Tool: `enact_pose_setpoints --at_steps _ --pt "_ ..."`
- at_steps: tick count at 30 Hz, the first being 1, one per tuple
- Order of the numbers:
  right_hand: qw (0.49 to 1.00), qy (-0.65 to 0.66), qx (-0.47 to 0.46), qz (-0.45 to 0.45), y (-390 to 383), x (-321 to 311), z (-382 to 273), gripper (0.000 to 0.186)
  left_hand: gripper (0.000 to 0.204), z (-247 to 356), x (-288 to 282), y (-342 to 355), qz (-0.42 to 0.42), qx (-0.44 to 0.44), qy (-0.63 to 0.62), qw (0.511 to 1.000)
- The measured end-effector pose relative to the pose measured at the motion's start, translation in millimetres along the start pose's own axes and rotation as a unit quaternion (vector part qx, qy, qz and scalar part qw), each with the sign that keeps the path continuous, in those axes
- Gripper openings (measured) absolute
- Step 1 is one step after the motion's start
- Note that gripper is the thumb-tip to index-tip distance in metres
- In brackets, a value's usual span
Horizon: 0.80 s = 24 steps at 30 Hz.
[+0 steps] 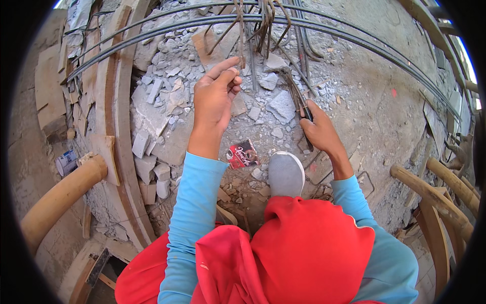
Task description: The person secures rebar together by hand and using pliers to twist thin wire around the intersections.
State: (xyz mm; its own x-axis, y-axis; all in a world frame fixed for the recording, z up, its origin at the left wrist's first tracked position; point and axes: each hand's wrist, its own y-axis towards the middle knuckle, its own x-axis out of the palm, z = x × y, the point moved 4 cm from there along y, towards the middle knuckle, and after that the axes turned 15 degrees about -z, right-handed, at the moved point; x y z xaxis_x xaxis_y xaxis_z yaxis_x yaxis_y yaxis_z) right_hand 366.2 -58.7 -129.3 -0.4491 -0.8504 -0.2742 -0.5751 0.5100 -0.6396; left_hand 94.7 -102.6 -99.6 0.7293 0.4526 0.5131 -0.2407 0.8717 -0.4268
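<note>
My right hand is wrapped around the dark handles of a pair of pincers, whose jaws point up and left toward the steel bars. My left hand is raised left of the pincers, thumb and fingers drawn together. Its index fingertip is at the lower end of a thin rusty steel piece that hangs from the bars. Whether a wire lies between the fingers is too small to tell. Several bent steel stirrups hang bunched on the long reinforcing bars that cross in front of me.
Broken concrete chunks and rubble cover the ground. A red and black packet lies by my grey shoe. Timber planks and a bamboo pole stand left; more bamboo poles are right. A can lies far left.
</note>
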Motion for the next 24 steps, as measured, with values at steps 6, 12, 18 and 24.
enact_pose_setpoints --at_steps 6,12,18,24 --pt "0.933 0.332 -0.063 -0.124 -13 21 -56 0.022 0.027 2 10 -5 0.077 0.072 0.233 0.967" --pt "0.976 0.165 -0.112 -0.092 -7 24 -73 0.019 0.026 5 20 -7 0.097 0.096 0.308 0.942" --pt "0.989 0.032 -0.134 -0.061 -10 15 -80 0.017 0.027 3 25 -8 0.116 0.111 0.333 0.929" --pt "0.98 -0.1 -0.174 0.006 -20 9 -90 0.026 0.028 -4 24 -5 0.129 0.167 0.413 0.886"
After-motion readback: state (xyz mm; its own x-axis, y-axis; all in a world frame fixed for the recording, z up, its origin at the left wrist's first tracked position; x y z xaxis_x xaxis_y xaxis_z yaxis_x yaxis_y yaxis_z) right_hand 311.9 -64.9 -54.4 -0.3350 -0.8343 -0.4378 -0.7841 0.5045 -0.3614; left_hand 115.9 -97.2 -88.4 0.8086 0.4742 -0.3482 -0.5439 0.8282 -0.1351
